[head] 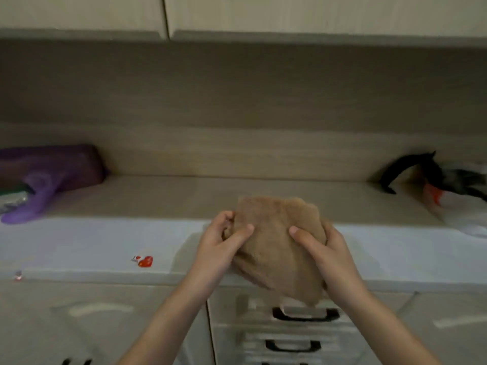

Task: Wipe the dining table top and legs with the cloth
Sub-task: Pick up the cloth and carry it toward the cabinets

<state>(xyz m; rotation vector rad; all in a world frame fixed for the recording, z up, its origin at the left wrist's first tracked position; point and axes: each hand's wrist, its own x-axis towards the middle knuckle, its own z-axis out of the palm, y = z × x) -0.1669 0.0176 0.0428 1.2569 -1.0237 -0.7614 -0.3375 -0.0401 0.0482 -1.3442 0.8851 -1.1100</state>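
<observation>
Home kitchen, looks like. Evidence: wood-grain wall cabinets [237,14] up top, matching wood-grain backsplash [237,106] below them, then a pale countertop [79,248] running the full width. Under the counter: light base-cabinet doors [100,320] with curved bar handles and a drawer stack [297,335] with dark recessed pulls. Domestic clutter on the counter: purple plastic bag [50,175] at far left, black and white plastic bags [448,188] at far right, small red-and-white wrapper [143,260] near the front edge. Dim indoor lighting, frame blurry, so finer detail on the bags' contents can't be made out.
</observation>
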